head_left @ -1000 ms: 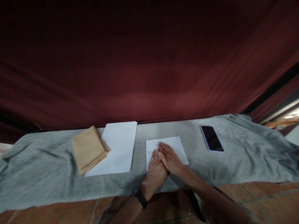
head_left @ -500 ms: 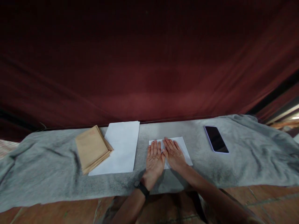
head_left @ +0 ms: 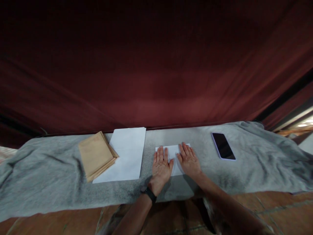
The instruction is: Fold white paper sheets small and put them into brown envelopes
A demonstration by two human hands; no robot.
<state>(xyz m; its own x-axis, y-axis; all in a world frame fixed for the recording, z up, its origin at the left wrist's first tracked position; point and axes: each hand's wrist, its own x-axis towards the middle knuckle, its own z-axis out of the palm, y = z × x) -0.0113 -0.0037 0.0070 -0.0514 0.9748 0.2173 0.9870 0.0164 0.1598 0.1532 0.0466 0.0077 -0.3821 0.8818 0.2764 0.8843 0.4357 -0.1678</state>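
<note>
A small white sheet of paper, perhaps folded, lies on the grey cloth in front of me. My left hand rests flat on its left part, palm down, fingers stretched forward and thumb out. On the right part of the same paper, my right hand also lies flat with its fingers slightly spread. Bare paper shows between the two hands; the rest of it is hidden under them. Neither hand grips anything. A black watch is on my left wrist.
To the left lies a stack of larger white paper, partly covered by several brown envelopes. A phone in a lilac case lies to the right. Grey cloth covers the narrow surface, with a dark red curtain behind it.
My right hand has slid to the right across the paper, away from my left hand, opening a gap between them. The left hand stays nearly in place.
</note>
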